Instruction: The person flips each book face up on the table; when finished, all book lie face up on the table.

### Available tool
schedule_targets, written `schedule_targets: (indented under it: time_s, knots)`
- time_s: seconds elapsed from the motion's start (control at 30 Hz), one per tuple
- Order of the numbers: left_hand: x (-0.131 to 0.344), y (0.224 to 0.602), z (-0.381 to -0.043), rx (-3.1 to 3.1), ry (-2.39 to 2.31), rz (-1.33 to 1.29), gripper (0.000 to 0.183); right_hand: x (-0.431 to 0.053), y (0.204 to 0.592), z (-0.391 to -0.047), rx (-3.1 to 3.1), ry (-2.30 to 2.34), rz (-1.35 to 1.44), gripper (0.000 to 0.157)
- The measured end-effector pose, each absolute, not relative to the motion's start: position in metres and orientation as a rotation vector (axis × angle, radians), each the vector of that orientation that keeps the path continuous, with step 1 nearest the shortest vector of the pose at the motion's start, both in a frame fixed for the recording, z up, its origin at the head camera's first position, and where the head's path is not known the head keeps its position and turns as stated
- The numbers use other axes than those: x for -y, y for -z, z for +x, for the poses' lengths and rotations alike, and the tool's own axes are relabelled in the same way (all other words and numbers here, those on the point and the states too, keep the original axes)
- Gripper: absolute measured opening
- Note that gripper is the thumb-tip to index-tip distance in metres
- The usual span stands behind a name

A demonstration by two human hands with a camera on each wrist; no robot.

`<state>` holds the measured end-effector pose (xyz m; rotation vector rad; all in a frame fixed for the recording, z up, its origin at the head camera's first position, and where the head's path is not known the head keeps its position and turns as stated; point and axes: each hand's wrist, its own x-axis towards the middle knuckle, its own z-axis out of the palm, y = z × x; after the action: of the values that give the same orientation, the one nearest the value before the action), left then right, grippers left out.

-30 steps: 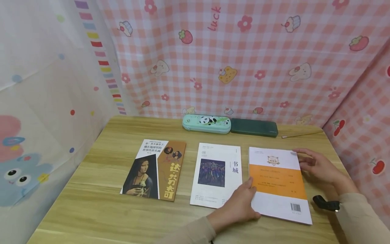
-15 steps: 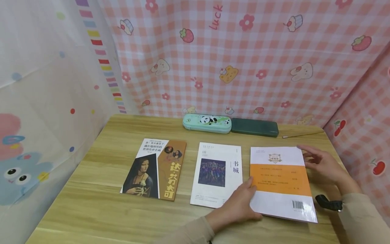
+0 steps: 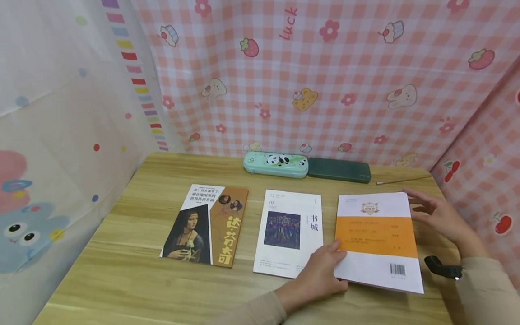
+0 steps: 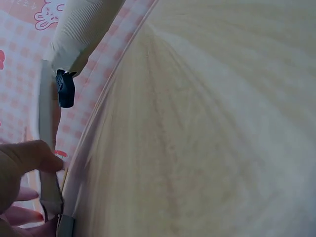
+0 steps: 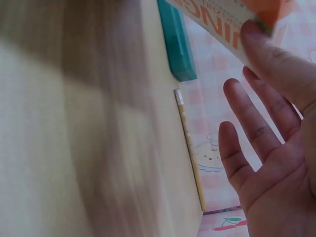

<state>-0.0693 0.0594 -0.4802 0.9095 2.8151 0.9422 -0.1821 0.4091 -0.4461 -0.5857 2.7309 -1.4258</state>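
A white book with an orange band point(image 3: 375, 237) and a barcode is tilted over the table on the right, its right side raised. At its lower left corner, my left hand point(image 3: 318, 275) grips the edge, thumb toward the near side. The right hand point(image 3: 440, 219) holds the upper right edge; in the right wrist view, its thumb point(image 5: 276, 57) lies against the lettered underside and the other fingers are spread beneath. The left wrist view catches the book point(image 4: 49, 118) almost edge-on beside the left fingers. A white magazine point(image 3: 280, 243) lies left of it, partly behind the left hand.
A book with a painted portrait point(image 3: 203, 225) lies farther left. Along the back stand a mint panda pencil case point(image 3: 276, 165), a dark green case point(image 3: 339, 170) and a pencil point(image 3: 402, 179). Patterned curtains point(image 3: 345, 67) close off the wooden table's back and sides.
The orange-banded book has shifted a little to the right and its right side has risen off the table. My right hand has moved slightly right and up with it; the left stays near its corner.
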Motion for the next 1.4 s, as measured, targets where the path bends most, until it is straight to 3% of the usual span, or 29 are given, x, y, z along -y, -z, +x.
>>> schedule_targets:
  time_s: [0.27,0.47,0.63,0.87,1.03,1.17,1.3,1.4]
  knots:
    - [-0.059,0.484,-0.073,-2.78,-1.18,0.847,0.054,-0.409,0.442,-0.183,-2.695,1.601,-0.726,0.06]
    - [-0.06,0.486,-0.071,-2.798,-1.18,0.816,0.056,-0.409,0.442,-0.182,-2.736,1.606,-0.668,0.058]
    - [-0.057,0.481,-0.07,-2.79,-1.418,0.833,0.045,-0.411,0.436,-0.18,-2.67,1.692,-0.651,0.057]
    - [-0.053,0.464,-0.072,-2.591,-1.845,0.883,0.036,-0.404,0.416,-0.183,-2.464,1.904,-0.769,0.039]
    - [-0.052,0.456,-0.072,-2.47,-1.919,0.875,0.035,-0.4,0.408,-0.183,-2.384,2.052,-0.719,0.035]
    - [-0.052,0.454,-0.072,-2.42,-1.95,0.821,0.036,-0.398,0.405,-0.182,-2.436,2.045,-0.574,0.036]
    - [-0.051,0.454,-0.072,-2.481,-1.944,0.832,0.035,-0.395,0.4,-0.179,-2.816,1.665,-0.273,0.033]
    - [-0.05,0.456,-0.073,-2.565,-1.907,0.856,0.03,-0.39,0.395,-0.177,-3.017,1.318,-0.083,0.045]
